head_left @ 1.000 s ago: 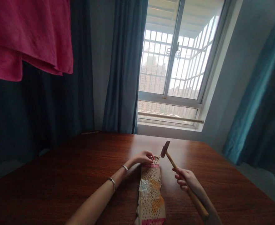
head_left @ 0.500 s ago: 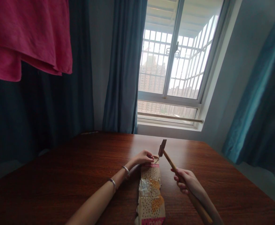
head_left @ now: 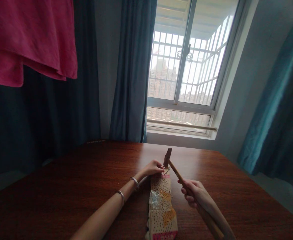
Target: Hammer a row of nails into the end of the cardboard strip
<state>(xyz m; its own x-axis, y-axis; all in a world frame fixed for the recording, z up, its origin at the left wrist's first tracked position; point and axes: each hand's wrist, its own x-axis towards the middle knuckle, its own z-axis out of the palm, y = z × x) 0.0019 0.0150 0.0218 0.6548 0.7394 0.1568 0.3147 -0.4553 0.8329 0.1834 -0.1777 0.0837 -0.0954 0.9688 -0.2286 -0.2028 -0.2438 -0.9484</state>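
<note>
My right hand [head_left: 195,194] is wrapped round the wooden handle of a hammer [head_left: 177,171]. Its metal head sits just above the far end of a long, narrow board [head_left: 161,203] covered in dark dots, with orange patches and pink bands. My left hand [head_left: 155,167] is closed in a pinch at that far end, beside the hammer head, on what looks like a thin nail [head_left: 163,170]. Other thin, nail-like pieces [head_left: 167,171] slant up next to the fingertips. Clear shiny film or tape [head_left: 155,199] covers part of the board.
Under the board is a brown wood-grain table [head_left: 81,186]. Behind it stand a blue curtain [head_left: 130,76] and a barred window [head_left: 181,66]. A pink cloth [head_left: 33,40] hangs at upper left, and another curtain [head_left: 268,110] at right.
The hammer has moved left, its head now closer to my left fingertips, and my right hand has shifted slightly left with it. My left hand stays nearly still.
</note>
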